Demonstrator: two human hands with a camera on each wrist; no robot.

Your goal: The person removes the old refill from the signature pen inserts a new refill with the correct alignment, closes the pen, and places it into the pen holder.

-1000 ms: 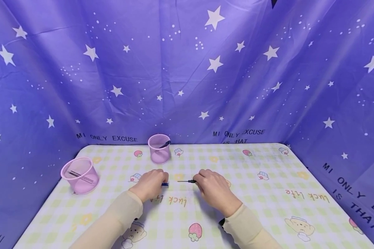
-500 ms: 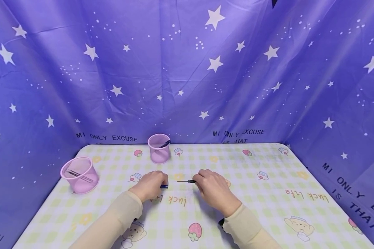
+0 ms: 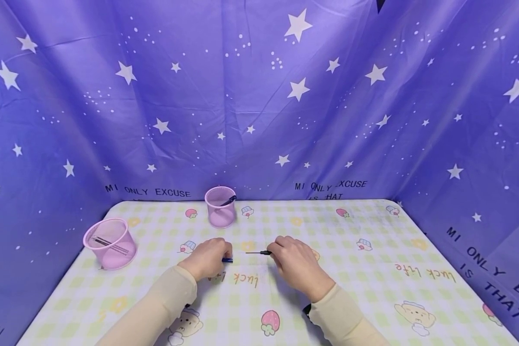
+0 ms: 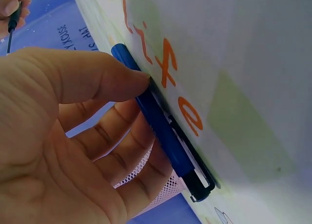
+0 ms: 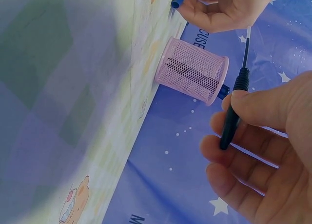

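My left hand (image 3: 206, 258) pinches a blue pen barrel (image 4: 168, 131) between thumb and fingers, close to the tablecloth. The barrel has a black clip (image 4: 197, 168) and a black end piece. Across a short gap, my right hand (image 3: 297, 263) holds the pen's black front section (image 5: 242, 81), tapered and ribbed. A thin refill (image 5: 246, 50) sticks out of that section and points toward the left hand in the head view. Barrel and refill are apart. In the right wrist view, the open end of the barrel shows beside the left hand.
A pink mesh pen cup (image 3: 222, 217) with a dark pen (image 3: 230, 200) leaning in it stands beyond the left hand. Another pink cup (image 3: 123, 259), at the table's left, holds several thin dark sticks (image 3: 112, 245). A starry blue-purple curtain (image 3: 259, 96) surrounds the checked tablecloth (image 3: 350, 302).
My left hand and the blue barrel have dropped slightly toward the near side of the table. The right hand, with the front section and refill, has stayed almost still.
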